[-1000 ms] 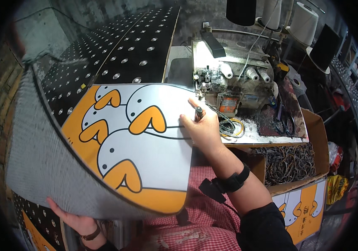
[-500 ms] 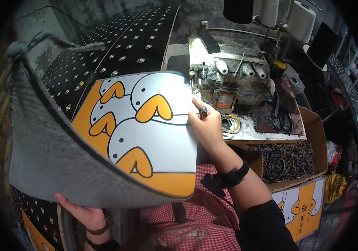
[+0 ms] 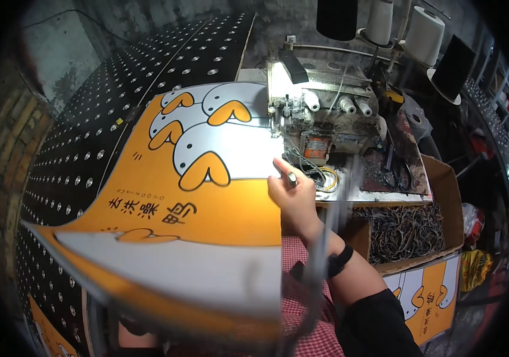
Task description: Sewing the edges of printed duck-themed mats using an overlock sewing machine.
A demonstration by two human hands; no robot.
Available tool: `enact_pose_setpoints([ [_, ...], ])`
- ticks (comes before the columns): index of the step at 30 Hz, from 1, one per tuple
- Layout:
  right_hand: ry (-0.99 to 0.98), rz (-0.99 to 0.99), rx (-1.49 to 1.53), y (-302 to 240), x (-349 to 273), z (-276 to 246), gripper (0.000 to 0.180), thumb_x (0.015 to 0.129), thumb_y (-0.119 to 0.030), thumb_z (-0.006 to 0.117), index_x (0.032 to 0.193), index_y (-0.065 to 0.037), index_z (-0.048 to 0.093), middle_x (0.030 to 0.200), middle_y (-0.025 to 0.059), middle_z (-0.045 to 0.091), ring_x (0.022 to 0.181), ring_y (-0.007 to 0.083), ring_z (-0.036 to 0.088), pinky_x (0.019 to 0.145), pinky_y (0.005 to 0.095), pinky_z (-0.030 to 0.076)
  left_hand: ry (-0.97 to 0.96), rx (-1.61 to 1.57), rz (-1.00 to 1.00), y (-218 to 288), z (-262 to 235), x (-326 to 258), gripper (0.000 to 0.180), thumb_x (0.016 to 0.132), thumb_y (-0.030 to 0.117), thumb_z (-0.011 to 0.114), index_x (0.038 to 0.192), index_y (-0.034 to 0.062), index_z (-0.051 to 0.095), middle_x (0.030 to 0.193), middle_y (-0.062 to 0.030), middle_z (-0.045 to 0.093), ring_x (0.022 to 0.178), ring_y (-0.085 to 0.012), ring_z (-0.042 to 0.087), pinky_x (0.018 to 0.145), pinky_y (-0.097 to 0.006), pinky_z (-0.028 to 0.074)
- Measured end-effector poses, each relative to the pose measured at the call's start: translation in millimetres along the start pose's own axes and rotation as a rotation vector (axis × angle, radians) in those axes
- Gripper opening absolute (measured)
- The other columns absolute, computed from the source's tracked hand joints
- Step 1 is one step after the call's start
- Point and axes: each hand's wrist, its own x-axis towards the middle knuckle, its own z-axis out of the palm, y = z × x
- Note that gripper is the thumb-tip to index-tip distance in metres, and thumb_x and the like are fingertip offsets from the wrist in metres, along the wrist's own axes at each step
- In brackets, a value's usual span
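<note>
A floppy mat [image 3: 230, 211] printed with white ducks on orange spreads across the table, its far right edge at the needle area of a lit sewing machine [image 3: 331, 113]. At the mat's right edge, my right hand [image 3: 295, 199] has its fingers curled round a small dark stick-like tool [image 3: 292, 178] with a pale end, whose kind I cannot make out. The near part of the mat is lifted and blurred, and it hides my left hand; only a bit of that forearm [image 3: 136, 338] shows below. A blurred grey cord [image 3: 317, 265] hangs in front of my right forearm.
A black table [image 3: 88, 140] with metal dots lies left. Thread cones [image 3: 426, 37] stand behind the machine. To the right are black-handled scissors [image 3: 402, 172] and a cardboard box [image 3: 445, 196] of dark scraps [image 3: 406, 232]. Another printed mat [image 3: 430, 297] lies below the box.
The mat has swung down from its raised fold, showing more of its orange print, and has shifted away from me along the machine. My left hand has gone out of sight beneath it.
</note>
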Motion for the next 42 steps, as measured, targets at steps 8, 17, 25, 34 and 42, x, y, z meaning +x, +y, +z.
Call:
enact_pose_setpoints([
  [8,0.081,-0.226,-0.261,-2.2,-12.0,-3.2,0.035,0.076,-0.01,0.061,0.108,0.004,0.056,0.069,0.0092,0.06,0.058,0.0072,0.054,0.056,0.0207,0.044,0.021,-1.225,-0.497,93.4,-19.0,25.0,0.046,0.089,0.037,0.036,0.121,0.0035,0.043,0.124,-0.0119,0.045,0.115,-0.0252,0.042,0.097,-0.038,0.034],
  [17,-0.015,-0.056,-0.196,-18.3,-50.3,-10.4,0.04,0.074,-0.007,0.063,0.112,0.0,0.055,0.068,0.0079,0.058,0.06,0.0089,0.055,0.057,0.0214,0.045,0.155,-1.247,-0.77,28.6,-5.6,48.2,0.039,0.085,0.014,0.04,0.119,-0.0049,0.04,0.118,-0.0187,0.05,0.109,-0.0291,0.049,0.094,-0.04,0.039],
  [25,-0.048,-0.04,-0.155,-23.9,-62.2,-13.6,0.04,0.074,-0.005,0.063,0.113,0.0,0.055,0.07,0.008,0.058,0.063,0.0094,0.055,0.058,0.0219,0.045,0.18,-1.007,-0.764,17.3,33.9,92.3,0.037,0.084,-0.001,0.042,0.121,-0.005,0.038,0.12,-0.0164,0.047,0.11,-0.027,0.048,0.094,-0.037,0.039],
  [34,-0.039,-0.123,-0.142,-24.3,-64.0,-15.0,0.031,0.079,0.0,0.057,0.11,0.002,0.056,0.074,0.0021,0.057,0.062,0.0049,0.052,0.057,0.018,0.044,0.214,-0.907,-0.684,20.9,88.3,143.9,0.039,0.083,-0.008,0.037,0.122,-0.0036,0.037,0.122,-0.0178,0.044,0.112,-0.0298,0.046,0.094,-0.039,0.04],
  [42,0.001,-0.034,-0.029,-17.3,-58.7,-14.2,0.029,0.079,0.0,0.057,0.107,-0.001,0.058,0.076,0.0091,0.064,0.067,0.0096,0.06,0.061,0.0206,0.047,0.223,-0.897,-0.689,-7.7,137.9,195.8,0.038,0.08,-0.011,0.038,0.117,-0.0052,0.041,0.119,-0.0178,0.047,0.109,-0.0306,0.048,0.093,-0.039,0.04],
])
